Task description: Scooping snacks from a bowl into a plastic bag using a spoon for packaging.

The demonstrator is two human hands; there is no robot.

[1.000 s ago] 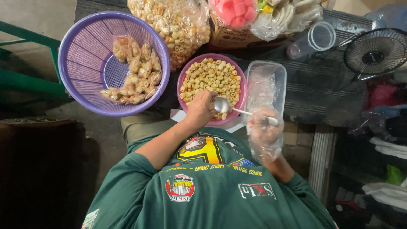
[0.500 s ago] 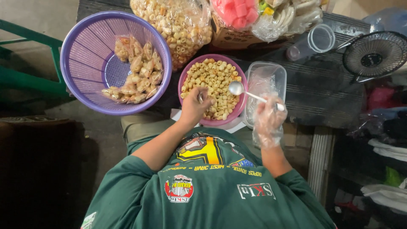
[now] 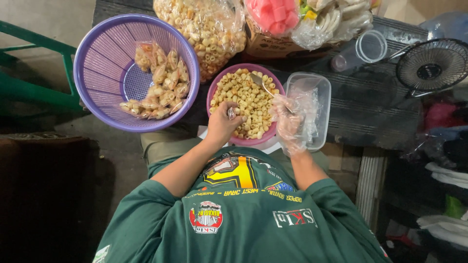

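A pink bowl (image 3: 214,92) heaped with ring-shaped crackers (image 3: 246,100) sits before the person. The right hand (image 3: 288,122), in a clear plastic glove, grips a metal spoon (image 3: 259,83) dipped into them. The left hand (image 3: 223,122) pinches a small bag (image 3: 231,113) at the bowl's near edge. Left of it, a purple basket (image 3: 92,53) holds over a dozen filled packets (image 3: 161,85); judging by the full bowl, much remains unpacked.

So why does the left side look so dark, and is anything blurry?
Head view: light falls on the purple basket and pink bowl, while the floor at lower left sits in deep shadow. The spoon and gloved right hand look slightly smeared; the plastic glove and snack bags show glare.
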